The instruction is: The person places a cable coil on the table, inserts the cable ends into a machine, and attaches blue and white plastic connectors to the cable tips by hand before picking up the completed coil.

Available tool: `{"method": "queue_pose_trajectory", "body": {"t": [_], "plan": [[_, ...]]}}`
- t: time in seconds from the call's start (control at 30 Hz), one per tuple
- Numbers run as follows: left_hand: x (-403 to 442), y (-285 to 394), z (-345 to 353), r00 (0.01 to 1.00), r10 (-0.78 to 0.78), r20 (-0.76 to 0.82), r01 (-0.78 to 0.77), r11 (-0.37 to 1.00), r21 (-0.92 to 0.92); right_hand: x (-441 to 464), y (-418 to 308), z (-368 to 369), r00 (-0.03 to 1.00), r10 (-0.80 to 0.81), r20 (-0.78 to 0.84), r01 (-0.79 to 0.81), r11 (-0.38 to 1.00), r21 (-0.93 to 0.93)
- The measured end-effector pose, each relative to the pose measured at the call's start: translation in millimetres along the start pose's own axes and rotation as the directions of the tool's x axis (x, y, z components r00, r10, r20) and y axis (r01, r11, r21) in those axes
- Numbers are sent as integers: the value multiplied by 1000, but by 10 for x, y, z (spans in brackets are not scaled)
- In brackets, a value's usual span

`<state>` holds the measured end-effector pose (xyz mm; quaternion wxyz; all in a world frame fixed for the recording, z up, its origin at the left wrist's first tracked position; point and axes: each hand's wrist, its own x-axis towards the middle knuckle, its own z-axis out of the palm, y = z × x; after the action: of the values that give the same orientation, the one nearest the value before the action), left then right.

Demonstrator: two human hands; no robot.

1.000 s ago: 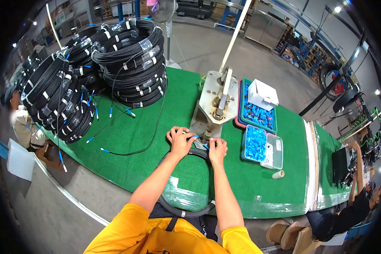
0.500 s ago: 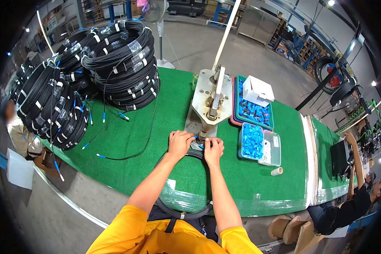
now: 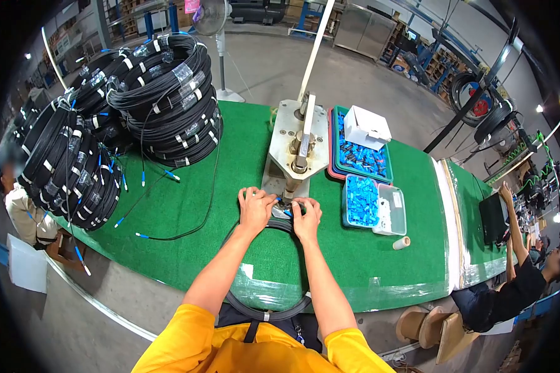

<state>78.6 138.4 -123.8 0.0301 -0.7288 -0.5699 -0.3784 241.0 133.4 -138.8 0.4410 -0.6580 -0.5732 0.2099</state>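
My left hand (image 3: 256, 210) and my right hand (image 3: 306, 220) meet at the foot of a metal hand press (image 3: 298, 140). Fingers of both are closed around a small blue connector (image 3: 287, 212) under the press's ram; my fingertips partly hide it. A black cable coil (image 3: 251, 312) hangs from the work spot over the table's front edge, beneath my forearms. White ties band the coil.
Tall stacks of black cable coils (image 3: 174, 105) with blue-tipped ends stand at left. To the right are a tray of blue connectors (image 3: 361, 158), a white box (image 3: 367, 127), a clear tub (image 3: 361, 202) and a small roll (image 3: 402, 243). A co-worker (image 3: 510, 298) works at far right.
The view has shifted slightly, moving the table and press a little to the left in the picture. My hands stay at the press foot, with the left fingers a bit more spread.
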Motion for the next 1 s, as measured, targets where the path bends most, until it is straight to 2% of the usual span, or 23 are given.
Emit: {"method": "queue_pose_trajectory", "body": {"t": [0.1,0.17,0.4,0.47,0.6,0.67,0.77,0.87,1.0], "plan": [[-9,-13,13,1000,-6,-23,6,1000,-24,-3,-35,-1,1000,-17,-5,17,1000,2],[-26,-30,25,999,-44,17,45,997,-56,-10,-40,8,1000,-28,-15,28,999,16],[-51,-71,55,1000,-7,-14,6,998,-68,-1,-41,6,1000,-3,-6,3,1000,14],[-64,-72,45,998,-38,40,41,995,-89,-17,-41,-4,1000,0,-5,0,1000,15],[-44,-64,40,998,-47,49,51,995,-87,13,-2,-34,999,-30,17,29,997,71],[-51,-52,28,996,-64,56,69,994,-88,22,49,-4,1000,4,12,-5,995,97],[-43,-40,10,987,-110,114,120,989,-83,20,27,4,1000,18,19,-19,998,61],[-28,12,-45,987,-145,72,149,987,-60,18,44,25,1000,-6,-13,6,1000,25],[-28,-9,-27,983,-143,112,153,985,-82,8,44,36,999,-4,-41,6,1000,30]]}}
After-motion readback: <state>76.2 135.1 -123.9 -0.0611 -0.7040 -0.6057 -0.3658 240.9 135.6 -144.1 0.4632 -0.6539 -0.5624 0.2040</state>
